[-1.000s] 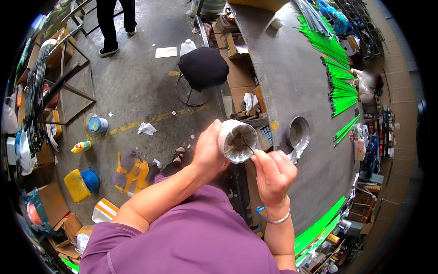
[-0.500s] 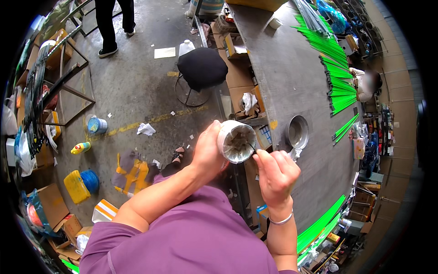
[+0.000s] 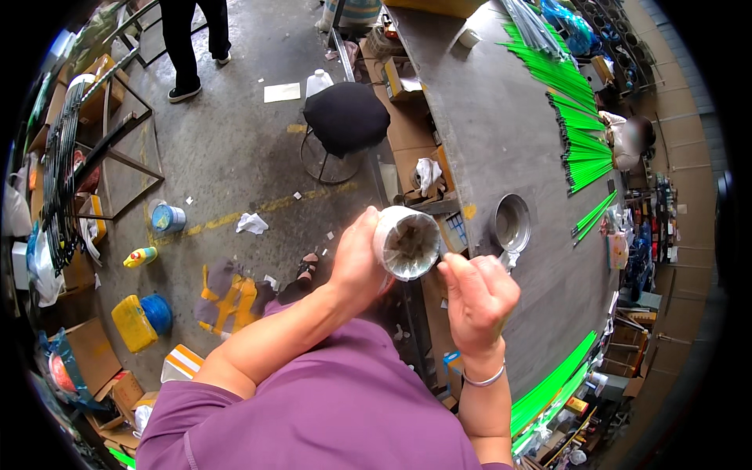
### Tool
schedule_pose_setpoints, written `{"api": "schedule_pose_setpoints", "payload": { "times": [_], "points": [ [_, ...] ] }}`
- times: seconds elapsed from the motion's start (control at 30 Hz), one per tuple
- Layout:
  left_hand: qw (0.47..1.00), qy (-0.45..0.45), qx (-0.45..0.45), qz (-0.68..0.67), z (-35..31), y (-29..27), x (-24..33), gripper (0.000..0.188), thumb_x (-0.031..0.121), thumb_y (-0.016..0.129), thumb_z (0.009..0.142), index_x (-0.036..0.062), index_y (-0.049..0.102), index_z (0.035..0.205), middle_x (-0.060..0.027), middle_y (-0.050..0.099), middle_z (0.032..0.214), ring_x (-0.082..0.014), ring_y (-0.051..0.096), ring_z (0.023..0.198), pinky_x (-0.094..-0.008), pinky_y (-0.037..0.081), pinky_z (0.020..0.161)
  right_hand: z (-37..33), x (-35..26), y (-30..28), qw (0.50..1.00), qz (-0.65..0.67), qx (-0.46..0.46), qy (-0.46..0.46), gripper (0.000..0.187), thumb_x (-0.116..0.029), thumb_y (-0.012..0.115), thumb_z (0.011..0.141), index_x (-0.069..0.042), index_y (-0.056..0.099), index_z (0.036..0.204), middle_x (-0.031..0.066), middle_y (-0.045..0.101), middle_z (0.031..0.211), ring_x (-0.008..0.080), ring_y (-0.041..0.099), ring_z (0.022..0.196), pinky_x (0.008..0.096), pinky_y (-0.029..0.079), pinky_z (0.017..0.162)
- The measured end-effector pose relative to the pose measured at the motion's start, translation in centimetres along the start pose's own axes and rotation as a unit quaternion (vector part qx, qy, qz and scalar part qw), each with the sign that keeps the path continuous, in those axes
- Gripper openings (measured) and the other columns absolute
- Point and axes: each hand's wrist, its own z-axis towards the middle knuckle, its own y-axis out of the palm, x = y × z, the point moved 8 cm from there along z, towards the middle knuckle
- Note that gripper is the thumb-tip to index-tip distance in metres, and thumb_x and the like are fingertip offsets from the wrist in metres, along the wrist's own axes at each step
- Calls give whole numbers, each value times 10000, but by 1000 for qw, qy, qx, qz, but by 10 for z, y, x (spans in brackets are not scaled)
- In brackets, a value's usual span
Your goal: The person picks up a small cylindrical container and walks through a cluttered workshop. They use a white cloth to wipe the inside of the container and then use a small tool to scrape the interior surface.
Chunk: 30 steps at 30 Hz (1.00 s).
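Observation:
My left hand [image 3: 354, 257] is wrapped round a white cup [image 3: 384, 244], tilted so that its mouth faces me. Translucent film or residue lines the cup's inside, with something brownish-grey deep in it. Just right of the rim is my right hand [image 3: 480, 301], its thumb and forefinger pinched together and apart from the cup. Whatever lies in that pinch, if anything, is too small to make out. On the grey table beyond this hand stands a round metal bowl [image 3: 513, 225], with a whitish scrap at its near edge.
Bright green rods [image 3: 583, 149] lie in bundles across the table [image 3: 501, 117], with a person [image 3: 629, 141] behind them. A black round stool [image 3: 346, 119] stands ahead on the floor. Cardboard boxes [image 3: 403, 82] sit below the table's edge. Another person's legs [image 3: 184, 47] show at far left.
My right hand has drawn slightly right, away from the cup's rim. A thin dark stick seen between its fingers and the cup no longer shows there. My left hand keeps the cup in place.

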Motion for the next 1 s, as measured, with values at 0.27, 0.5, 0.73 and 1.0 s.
{"api": "schedule_pose_setpoints", "payload": {
  "times": [0.27,0.5,0.73,1.0],
  "points": [
    [1000,-2,-22,-8,0,1,-4,347,310,315,1028,42,536,1015,-95,627,903,-160,614,738,-303,518,646,-1,-2,-1,999,30,20,4,194,8,732,676,-14,642,847,59,515,632,204,499,533,309,397,456],
    [1000,0,0,-18,-8,3,-3,355,297,303,1031,32,539,1027,-102,626,926,-167,612,789,-310,520,701,-6,-8,-1,998,50,31,4,181,19,710,686,-4,639,851,63,510,621,206,493,523,315,401,460],
    [1000,-21,-11,15,-8,0,-1,379,308,290,1033,24,540,1029,-117,626,956,-183,618,820,-329,522,747,-6,-11,-7,997,56,44,23,181,2,743,724,1,656,883,75,540,651,226,504,551,320,400,494],
    [1000,-20,-16,12,-14,-5,-6,385,314,297,1031,19,543,1043,-112,628,965,-177,616,832,-329,516,759,-4,-19,-9,996,58,67,15,170,15,708,695,-12,638,848,66,513,641,219,497,536,320,398,460]
  ]
}}
